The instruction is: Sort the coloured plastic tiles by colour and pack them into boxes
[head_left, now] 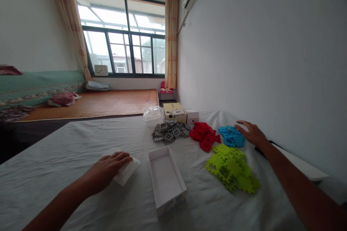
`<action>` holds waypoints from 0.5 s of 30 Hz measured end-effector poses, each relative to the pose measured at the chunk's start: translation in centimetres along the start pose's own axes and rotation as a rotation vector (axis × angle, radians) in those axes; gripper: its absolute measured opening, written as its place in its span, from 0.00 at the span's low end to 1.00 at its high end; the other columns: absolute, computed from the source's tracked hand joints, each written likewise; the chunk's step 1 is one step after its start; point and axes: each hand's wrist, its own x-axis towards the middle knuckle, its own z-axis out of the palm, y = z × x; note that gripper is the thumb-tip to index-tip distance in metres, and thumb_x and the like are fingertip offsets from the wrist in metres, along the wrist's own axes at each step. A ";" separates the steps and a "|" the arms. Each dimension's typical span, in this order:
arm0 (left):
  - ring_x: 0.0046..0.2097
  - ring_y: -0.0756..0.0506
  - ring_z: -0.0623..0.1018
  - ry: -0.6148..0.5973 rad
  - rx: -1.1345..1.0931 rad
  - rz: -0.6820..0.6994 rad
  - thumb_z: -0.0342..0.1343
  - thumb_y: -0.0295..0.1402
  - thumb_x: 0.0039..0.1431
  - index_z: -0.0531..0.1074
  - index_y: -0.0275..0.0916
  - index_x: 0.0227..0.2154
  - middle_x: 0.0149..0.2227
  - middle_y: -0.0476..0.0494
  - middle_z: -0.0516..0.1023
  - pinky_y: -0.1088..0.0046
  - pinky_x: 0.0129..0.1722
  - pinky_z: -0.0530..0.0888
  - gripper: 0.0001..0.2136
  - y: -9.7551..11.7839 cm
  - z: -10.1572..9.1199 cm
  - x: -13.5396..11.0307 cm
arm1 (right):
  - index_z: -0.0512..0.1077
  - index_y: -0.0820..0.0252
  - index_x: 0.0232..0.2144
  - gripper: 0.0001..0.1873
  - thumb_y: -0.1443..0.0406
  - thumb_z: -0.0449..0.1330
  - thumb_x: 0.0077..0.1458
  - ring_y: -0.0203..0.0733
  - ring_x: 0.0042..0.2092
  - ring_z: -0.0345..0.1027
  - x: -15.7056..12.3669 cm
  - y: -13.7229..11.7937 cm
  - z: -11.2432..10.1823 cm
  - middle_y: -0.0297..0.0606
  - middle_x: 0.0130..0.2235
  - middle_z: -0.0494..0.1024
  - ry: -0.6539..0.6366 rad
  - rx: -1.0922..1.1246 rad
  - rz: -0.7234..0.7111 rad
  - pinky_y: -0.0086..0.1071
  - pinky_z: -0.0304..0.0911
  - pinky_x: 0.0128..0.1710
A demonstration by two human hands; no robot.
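My left hand is over a flat, whitish translucent piece, perhaps a plastic lid, with its fingers closed along the far edge; the thumb is hidden. At the right, my right hand hovers beside a heap of blue interlocking pieces, thumb and fingers apart, holding nothing. Nearer to me lies a heap of lime-green interlocking pieces. Red interlocking pieces and grey interlocking pieces lie farther left. Between my hands stands a white open box, with nothing visible inside.
At the back of the cloth-covered table stand a clear plastic container, a yellow box and a small white box. A white flat object lies beyond my right forearm, by the wall. Behind is a bed.
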 end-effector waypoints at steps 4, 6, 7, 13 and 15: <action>0.55 0.43 0.71 0.037 -0.026 0.005 0.43 0.18 0.51 0.69 0.52 0.52 0.54 0.48 0.73 0.66 0.51 0.69 0.29 0.8 1.6 -0.1 | 0.66 0.61 0.53 0.35 0.45 0.48 0.51 0.53 0.59 0.58 2.5 4.1 3.7 0.49 0.57 0.68 -0.183 -0.152 0.006 0.46 0.52 0.58; 0.55 0.44 0.71 0.084 -0.011 -0.016 0.43 0.18 0.51 0.71 0.52 0.50 0.54 0.49 0.72 0.66 0.53 0.67 0.28 0.8 2.3 0.0 | 0.64 0.61 0.55 0.36 0.45 0.48 0.52 0.54 0.60 0.57 3.2 5.0 5.0 0.49 0.58 0.66 -0.210 -0.197 0.045 0.47 0.53 0.57; 0.56 0.44 0.70 0.115 0.002 -0.029 0.43 0.18 0.52 0.71 0.52 0.49 0.55 0.50 0.72 0.66 0.54 0.67 0.27 0.7 2.6 0.1 | 0.64 0.61 0.55 0.36 0.45 0.47 0.52 0.54 0.60 0.57 3.5 5.2 5.4 0.50 0.58 0.66 -0.211 -0.210 0.072 0.47 0.53 0.57; 0.56 0.43 0.70 0.223 0.036 -0.007 0.46 0.22 0.56 0.73 0.50 0.46 0.52 0.50 0.74 0.62 0.57 0.64 0.20 -0.1 4.8 0.1 | 0.65 0.61 0.55 0.34 0.46 0.45 0.55 0.52 0.59 0.58 4.1 3.9 6.2 0.48 0.57 0.68 -0.206 -0.212 0.032 0.45 0.51 0.58; 0.56 0.44 0.71 0.234 0.016 0.021 0.47 0.23 0.56 0.73 0.49 0.46 0.51 0.49 0.76 0.64 0.58 0.63 0.20 0.0 4.9 0.1 | 0.65 0.59 0.54 0.31 0.48 0.46 0.56 0.49 0.59 0.58 3.4 2.3 6.1 0.45 0.57 0.68 -0.219 -0.184 -0.095 0.43 0.51 0.59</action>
